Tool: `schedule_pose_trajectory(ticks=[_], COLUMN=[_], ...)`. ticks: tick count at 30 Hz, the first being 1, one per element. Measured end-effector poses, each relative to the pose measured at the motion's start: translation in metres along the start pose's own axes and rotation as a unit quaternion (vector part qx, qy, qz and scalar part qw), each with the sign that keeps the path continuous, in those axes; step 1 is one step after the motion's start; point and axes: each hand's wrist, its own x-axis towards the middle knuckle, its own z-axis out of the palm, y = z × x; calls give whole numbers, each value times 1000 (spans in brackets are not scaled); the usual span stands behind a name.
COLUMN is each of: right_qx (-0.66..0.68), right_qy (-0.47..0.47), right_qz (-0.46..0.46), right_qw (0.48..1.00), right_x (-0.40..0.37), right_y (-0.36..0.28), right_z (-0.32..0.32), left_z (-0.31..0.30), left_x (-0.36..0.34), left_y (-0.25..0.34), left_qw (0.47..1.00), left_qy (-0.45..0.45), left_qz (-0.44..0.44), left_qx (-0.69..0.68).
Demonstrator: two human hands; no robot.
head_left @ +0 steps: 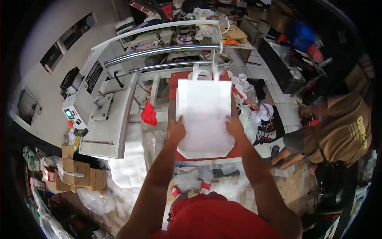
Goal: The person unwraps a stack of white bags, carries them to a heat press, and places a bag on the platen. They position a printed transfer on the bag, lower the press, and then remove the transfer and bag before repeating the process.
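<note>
A white tote bag [205, 119] lies flat over a red rectangular board [172, 93], its handles [203, 74] pointing away from me. My left hand [177, 129] is closed on the bag's left edge, the thumb on top. On the opposite edge my right hand [234, 126] is closed in the same way at about the same height. The fingers under the edges are partly hidden. Beside the board on the left stands a large grey heat press machine [119, 107] with a small lit display.
A red cloth [149, 114] hangs on the machine's frame. White fabric [128, 167] lies at front left, near cardboard boxes [79, 172]. White cups [240, 79] and a black printed bag [271, 129] lie right of the board. Another person [342, 127] crouches at right.
</note>
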Motion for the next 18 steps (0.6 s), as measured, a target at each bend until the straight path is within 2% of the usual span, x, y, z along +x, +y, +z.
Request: schedule_pose_trajectory(ticks=[1, 3, 7, 9, 13, 18], right_qx=[2, 25, -22, -47, -48, -84], right_qy=[0, 135, 148, 154, 147, 176], right_qz=[-3, 28, 9, 10, 20, -16], right_qw=[1000, 990, 989, 987, 988, 981], right_x=[-9, -22, -24, -23, -24, -24], right_y=[-5, -22, -23, -28, -30, -26], right_z=[3, 2, -1, -5, -4, 4], left_z=[-1, -10, -4, -4, -2, -4], left_x=[-8, -21, -22, -25, -25, -33], left_y=[3, 15, 5, 7, 7, 8], left_qw=[1000, 997, 994, 987, 988, 987], left_qy=[2, 75, 103, 154, 144, 159], left_qz=[-2, 6, 15, 35, 15, 14], left_qx=[2, -18, -19, -41, -52, -8])
